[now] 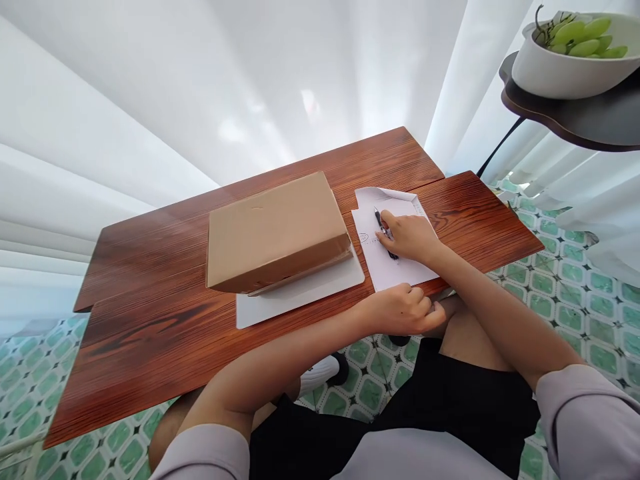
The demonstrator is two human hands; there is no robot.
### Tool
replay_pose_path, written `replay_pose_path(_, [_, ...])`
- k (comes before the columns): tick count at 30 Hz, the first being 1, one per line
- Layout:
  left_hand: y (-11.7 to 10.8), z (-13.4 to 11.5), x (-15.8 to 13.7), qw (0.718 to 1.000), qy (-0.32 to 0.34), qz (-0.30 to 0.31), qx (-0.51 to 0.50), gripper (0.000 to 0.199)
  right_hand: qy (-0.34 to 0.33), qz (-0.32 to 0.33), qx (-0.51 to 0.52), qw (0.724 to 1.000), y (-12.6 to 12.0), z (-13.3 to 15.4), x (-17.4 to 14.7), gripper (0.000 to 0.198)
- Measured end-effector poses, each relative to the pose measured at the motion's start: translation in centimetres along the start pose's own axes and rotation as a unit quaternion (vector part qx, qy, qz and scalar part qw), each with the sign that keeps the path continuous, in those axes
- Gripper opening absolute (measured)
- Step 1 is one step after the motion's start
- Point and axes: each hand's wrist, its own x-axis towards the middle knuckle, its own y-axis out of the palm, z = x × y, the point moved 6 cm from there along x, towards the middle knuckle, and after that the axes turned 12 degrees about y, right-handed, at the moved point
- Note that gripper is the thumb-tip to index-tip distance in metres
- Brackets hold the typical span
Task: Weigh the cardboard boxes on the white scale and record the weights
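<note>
My right hand point(413, 238) lies over a sheet of white paper point(395, 275), with thumb and fingers closed on a black pen point(379, 218). The pen slants across the sheet, its tip pointing away from me. Some small writing and an oval mark show on the paper, and its far edge curls up. My left hand point(403, 309) rests at the table's near edge, just below the paper, fingers curled in with nothing visible in them. Left of the paper, a closed brown cardboard box point(275, 230) sits on a flat white board point(305, 295), partly covering it.
All this is on a reddish-brown wooden table point(160, 320) with stepped ends. At upper right, a dark wavy-edged stand point(590, 123) carries a white bowl point(560, 73) of green grapes point(580, 37). White curtains point(300, 80) hang behind; green-patterned tiles point(565, 267) cover the floor.
</note>
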Motion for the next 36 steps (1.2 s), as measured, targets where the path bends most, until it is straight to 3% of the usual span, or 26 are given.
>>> replay_pose_path(7, [1.6, 0.7, -0.5, 0.995, -0.074, 0.007, -0.073, 0.033, -0.021, -0.006, 0.012, 1.000, 0.1, -0.2, 0.2, 0.024])
replay_pose_path(11, [2.0, 1.1, -0.6, 0.987, -0.110, 0.002, -0.118, 0.037, -0.018, -0.007, 0.176, 0.984, -0.7, -1.9, 0.5, 0.026])
replay_pose_path(13, [1.9, 1.2, -0.6, 0.986, -0.109, 0.002, -0.124, 0.036, -0.011, -0.016, 0.301, 0.953, -1.4, -3.2, 0.7, 0.028])
replay_pose_path(16, [1.8, 1.3, -0.5, 0.986, -0.105, 0.002, -0.131, 0.034, 0.004, -0.018, 0.485, 0.874, -1.9, -5.2, 1.1, 0.033])
replay_pose_path(18, [1.7, 1.4, -0.6, 0.985, -0.106, 0.003, -0.138, 0.032, 0.013, -0.014, 0.554, 0.832, -1.9, -6.2, 1.3, 0.032])
replay_pose_path(19, [1.7, 1.4, -0.6, 0.984, -0.106, 0.003, -0.141, 0.032, 0.017, -0.018, 0.566, 0.824, -1.8, -6.6, 1.3, 0.034])
replay_pose_path(24, [1.7, 1.5, -0.7, 0.983, -0.111, -0.008, -0.145, 0.027, 0.038, -0.080, 0.557, 0.826, -1.4, -8.1, 1.4, 0.038])
replay_pose_path(27, [1.6, 1.5, -0.6, 0.983, -0.110, -0.012, -0.146, 0.026, 0.037, -0.094, 0.574, 0.813, -1.4, -8.4, 1.3, 0.046])
replay_pose_path(33, [1.7, 1.6, -0.5, 0.983, -0.106, -0.013, -0.148, 0.022, 0.019, 0.035, 0.618, 0.785, -0.8, -7.0, 1.2, 0.043])
replay_pose_path(36, [1.7, 1.7, -0.5, 0.983, -0.107, -0.020, -0.147, 0.021, 0.008, 0.033, 0.589, 0.807, -0.6, -6.5, 1.2, 0.028])
